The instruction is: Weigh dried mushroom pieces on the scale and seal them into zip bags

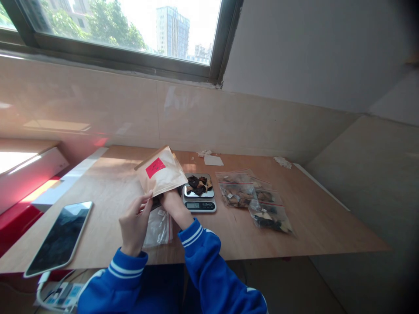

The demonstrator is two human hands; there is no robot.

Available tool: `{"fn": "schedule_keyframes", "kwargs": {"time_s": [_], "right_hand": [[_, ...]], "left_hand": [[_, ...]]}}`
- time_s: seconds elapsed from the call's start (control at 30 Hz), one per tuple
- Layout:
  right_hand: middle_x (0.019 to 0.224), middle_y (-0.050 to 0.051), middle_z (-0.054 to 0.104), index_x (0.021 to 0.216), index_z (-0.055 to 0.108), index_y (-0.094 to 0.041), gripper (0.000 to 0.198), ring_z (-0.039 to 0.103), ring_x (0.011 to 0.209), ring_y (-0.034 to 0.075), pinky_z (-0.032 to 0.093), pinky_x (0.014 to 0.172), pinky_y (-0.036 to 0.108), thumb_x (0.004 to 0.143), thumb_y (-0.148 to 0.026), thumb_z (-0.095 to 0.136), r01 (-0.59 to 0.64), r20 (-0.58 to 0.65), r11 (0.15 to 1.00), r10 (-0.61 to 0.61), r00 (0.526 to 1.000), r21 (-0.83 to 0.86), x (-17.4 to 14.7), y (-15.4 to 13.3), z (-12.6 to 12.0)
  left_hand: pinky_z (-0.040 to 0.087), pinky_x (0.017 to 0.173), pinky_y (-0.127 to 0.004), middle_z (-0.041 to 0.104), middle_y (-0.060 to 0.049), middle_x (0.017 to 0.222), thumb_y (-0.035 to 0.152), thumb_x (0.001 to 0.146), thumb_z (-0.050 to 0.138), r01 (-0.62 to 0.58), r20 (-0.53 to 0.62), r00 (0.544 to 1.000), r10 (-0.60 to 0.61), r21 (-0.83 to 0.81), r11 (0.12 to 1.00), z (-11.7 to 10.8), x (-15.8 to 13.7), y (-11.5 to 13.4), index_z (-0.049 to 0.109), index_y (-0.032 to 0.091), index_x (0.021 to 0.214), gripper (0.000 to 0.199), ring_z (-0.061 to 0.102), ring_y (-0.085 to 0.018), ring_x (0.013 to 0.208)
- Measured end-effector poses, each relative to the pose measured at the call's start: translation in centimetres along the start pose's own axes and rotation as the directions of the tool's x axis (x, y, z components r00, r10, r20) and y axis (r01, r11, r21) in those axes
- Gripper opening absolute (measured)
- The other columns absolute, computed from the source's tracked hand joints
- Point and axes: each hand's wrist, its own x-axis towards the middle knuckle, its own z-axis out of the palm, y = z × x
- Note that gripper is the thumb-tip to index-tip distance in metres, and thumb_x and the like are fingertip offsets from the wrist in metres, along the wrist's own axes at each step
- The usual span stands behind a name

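My left hand (135, 224) pinches the lower edge of a cream paper bag (170, 174) with a red label, which is tilted above the table. My right hand (174, 207) reaches to the bag's near edge, and its fingers are hidden behind or inside the bag; I cannot tell which. Just right of the bag stands a small digital scale (200, 206) with a pile of dark and tan dried slices (199, 185) on its plate. Beneath my hands lie clear zip bags (159, 226) with a red seal line.
Several zip bags of dried slices (240, 195) lie right of the scale. A tablet (60, 237) with a white cable (42, 288) rests at the table's left. Near the wall are a white paper piece (214, 160) and crumpled tissue (282, 162). The table's front edge is close.
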Motion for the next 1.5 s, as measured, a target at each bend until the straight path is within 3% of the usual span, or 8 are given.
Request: {"fn": "schedule_keyframes", "kwargs": {"time_s": [0.27, 0.43, 0.53, 0.7, 0.8, 1.23, 1.33, 1.5], "right_hand": [[0.098, 0.012, 0.073, 0.098, 0.071, -0.014, 0.022, 0.068, 0.093, 0.025, 0.054, 0.086, 0.035, 0.087, -0.01, 0.054, -0.202, -0.135, 0.963, 0.228, 0.964, 0.18, -2.3, -0.2, -1.2], [0.093, 0.004, 0.073, 0.096, 0.072, -0.022, 0.018, 0.064, 0.093, 0.02, 0.052, 0.085, 0.031, 0.089, -0.015, 0.057, 0.02, -0.285, 0.95, 0.073, 0.956, 0.31, -4.4, -1.2, -2.4], [0.096, 0.003, 0.073, 0.101, 0.072, -0.024, 0.017, 0.064, 0.093, 0.018, 0.051, 0.087, 0.031, 0.09, -0.023, 0.059, 0.034, -0.364, 0.887, 0.154, 0.919, 0.461, -6.2, -0.8, -4.0], [0.103, 0.011, 0.07, 0.104, 0.066, -0.015, 0.032, 0.066, 0.087, 0.019, 0.054, 0.08, 0.033, 0.082, -0.037, 0.066, -0.182, -0.46, 0.738, 0.573, 0.678, 0.65, -8.5, 5.1, -6.3], [0.091, 0.011, 0.07, 0.095, 0.065, -0.013, 0.037, 0.065, 0.08, 0.019, 0.054, 0.076, 0.033, 0.073, -0.042, 0.071, -0.263, -0.482, 0.728, 0.637, 0.602, 0.633, -9.3, 9.5, -7.1], [0.088, 0.01, 0.062, 0.089, 0.065, -0.017, 0.019, 0.055, 0.091, 0.024, 0.045, 0.086, 0.039, 0.08, -0.033, 0.064, -0.439, -0.575, 0.892, 0.418, 0.703, 0.111, -8.7, 12.3, -7.4], [0.095, 0.01, 0.059, 0.094, 0.062, -0.018, 0.016, 0.055, 0.094, 0.023, 0.045, 0.087, 0.038, 0.089, -0.027, 0.051, -0.32, -0.622, 0.943, 0.308, 0.72, 0.096, -9.0, 9.2, -8.2], [0.094, 0.007, 0.061, 0.099, 0.064, -0.021, 0.027, 0.056, 0.096, 0.019, 0.048, 0.088, 0.034, 0.09, -0.01, 0.041, 0.118, -0.343, 0.991, -0.092, 0.935, 0.056, -9.2, 2.1, -7.3]], "left_hand": [[0.055, 0.066, -0.02, 0.075, -0.001, 0.083, 0.038, 0.086, 0.059, 0.037, -0.005, 0.999, -0.037, 0.015, 0.999, 0.1, 1.0, 0.6, 0.072, 0.02, 0.097, 0.024, 0.071, -0.014, 0.069], [0.054, 0.065, -0.019, 0.074, 0.0, 0.082, 0.038, 0.084, 0.06, 0.04, -0.019, 0.999, -0.04, 0.009, 0.999, 0.0, 1.6, 0.6, 0.072, 0.021, 0.096, 0.024, 0.07, -0.013, 0.069], [0.053, 0.065, -0.018, 0.073, 0.001, 0.079, 0.037, 0.084, 0.061, 0.073, -0.014, 0.997, -0.073, 0.007, 0.997, -0.1, 1.9, 0.5, 0.072, 0.021, 0.095, 0.023, 0.07, -0.013, 0.069], [0.052, 0.065, -0.019, 0.071, 0.002, 0.076, 0.037, 0.082, 0.062, 0.12, -0.022, 0.993, -0.119, 0.019, 0.993, -0.2, 2.0, 0.5, 0.072, 0.022, 0.094, 0.021, 0.07, -0.013, 0.067], [0.052, 0.065, -0.019, 0.071, 0.002, 0.075, 0.038, 0.082, 0.062, 0.123, -0.019, 0.992, -0.123, 0.007, 0.992, -0.1, 2.1, 0.6, 0.072, 0.022, 0.094, 0.022, 0.07, -0.013, 0.067], [0.051, 0.063, -0.02, 0.071, 0.003, 0.074, 0.038, 0.082, 0.061, 0.102, 0.017, 0.995, -0.103, 0.046, 0.994, -0.5, 2.2, 0.9, 0.072, 0.024, 0.092, 0.02, 0.07, -0.014, 0.067], [0.052, 0.063, -0.019, 0.072, 0.003, 0.075, 0.038, 0.083, 0.061, 0.098, 0.031, 0.995, -0.099, 0.038, 0.994, -0.3, 2.0, 0.9, 0.072, 0.024, 0.093, 0.02, 0.071, -0.014, 0.068], [0.053, 0.064, -0.019, 0.072, 0.003, 0.078, 0.037, 0.083, 0.062, 0.08, 0.049, 0.995, -0.081, 0.017, 0.997, 0.4, 1.5, 1.0, 0.072, 0.025, 0.095, 0.02, 0.07, -0.013, 0.067]]}}
